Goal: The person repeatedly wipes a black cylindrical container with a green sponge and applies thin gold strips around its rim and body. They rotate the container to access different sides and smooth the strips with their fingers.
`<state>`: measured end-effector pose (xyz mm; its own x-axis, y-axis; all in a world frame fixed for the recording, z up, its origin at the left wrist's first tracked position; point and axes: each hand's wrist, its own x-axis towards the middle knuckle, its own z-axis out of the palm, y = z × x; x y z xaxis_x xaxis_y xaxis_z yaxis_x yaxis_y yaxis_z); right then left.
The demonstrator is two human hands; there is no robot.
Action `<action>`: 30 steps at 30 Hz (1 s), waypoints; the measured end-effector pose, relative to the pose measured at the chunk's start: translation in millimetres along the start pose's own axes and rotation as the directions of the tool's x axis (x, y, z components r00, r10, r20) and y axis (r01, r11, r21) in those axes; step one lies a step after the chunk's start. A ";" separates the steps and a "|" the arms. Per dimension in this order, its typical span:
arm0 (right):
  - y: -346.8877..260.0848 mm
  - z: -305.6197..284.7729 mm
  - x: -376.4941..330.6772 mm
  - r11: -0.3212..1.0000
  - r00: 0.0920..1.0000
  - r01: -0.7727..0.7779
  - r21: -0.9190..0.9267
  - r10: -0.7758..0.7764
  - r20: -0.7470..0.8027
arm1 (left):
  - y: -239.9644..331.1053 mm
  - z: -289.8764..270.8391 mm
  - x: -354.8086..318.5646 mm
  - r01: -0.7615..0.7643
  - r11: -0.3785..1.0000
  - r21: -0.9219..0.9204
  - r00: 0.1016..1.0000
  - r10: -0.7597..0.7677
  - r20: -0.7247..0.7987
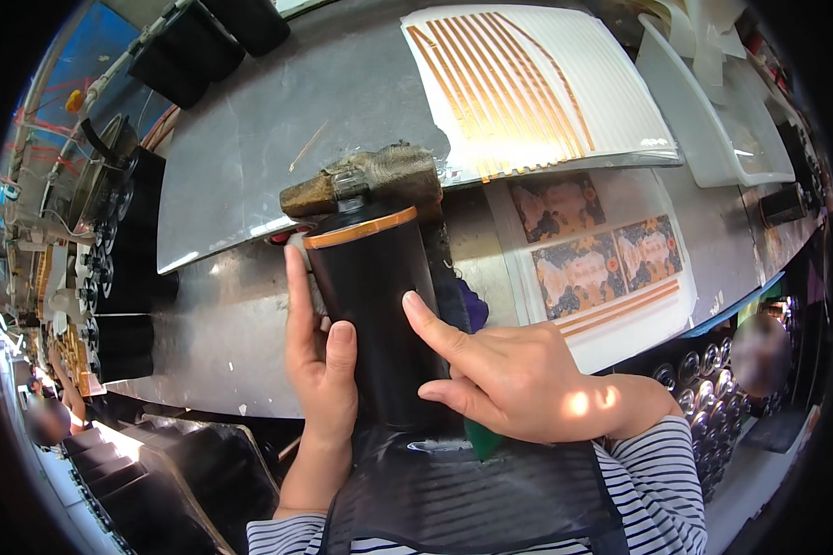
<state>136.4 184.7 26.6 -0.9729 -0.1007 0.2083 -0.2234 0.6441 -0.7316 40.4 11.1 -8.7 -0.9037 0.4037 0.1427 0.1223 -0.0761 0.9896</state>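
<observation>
A black cylinder (375, 305), slightly tapered, points away from me with an orange-copper strip (361, 228) around its far end. That end sits against a rough brown wooden block (366, 182) with a metal fitting. My left hand (319, 370) cradles the cylinder's left side, index finger stretched along it and thumb against its edge; some fingers are partly hidden. On the right side, the index fingertip of my right hand (518, 379) touches the cylinder. Its thumb is held apart, the remaining fingers curled. A green piece (481, 438) shows under that hand; whether it is held is unclear.
A white sheet (620, 92) carrying several copper strips lies on the grey board (241, 153). Patterned prints (578, 273) are to the right, under a clear sheet. A white plastic bin (713, 139) stands far right. Black cylinders (190, 55) line the left; other people are at both sides.
</observation>
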 end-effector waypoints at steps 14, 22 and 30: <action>10.7 -4.8 0.0 1.000 0.996 -0.024 0.002 0.024 -0.089 | 58.2 26.8 30.6 -0.481 0.341 0.807 0.876 0.153 0.458; 7.5 0.2 0.4 0.991 0.991 -0.131 0.035 0.130 0.007 | 5.3 9.1 7.7 -0.021 0.997 -0.080 0.997 0.026 0.070; 7.9 -4.4 3.1 0.993 0.993 -0.115 0.013 0.114 0.025 | 28.0 -6.2 10.4 -0.331 0.724 0.606 0.943 0.231 0.240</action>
<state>131.9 192.8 24.4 -0.9932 -0.0456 0.1069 -0.1111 0.6412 -0.7592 31.9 7.6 20.4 -0.7258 0.5815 0.3674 0.6359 0.3635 0.6808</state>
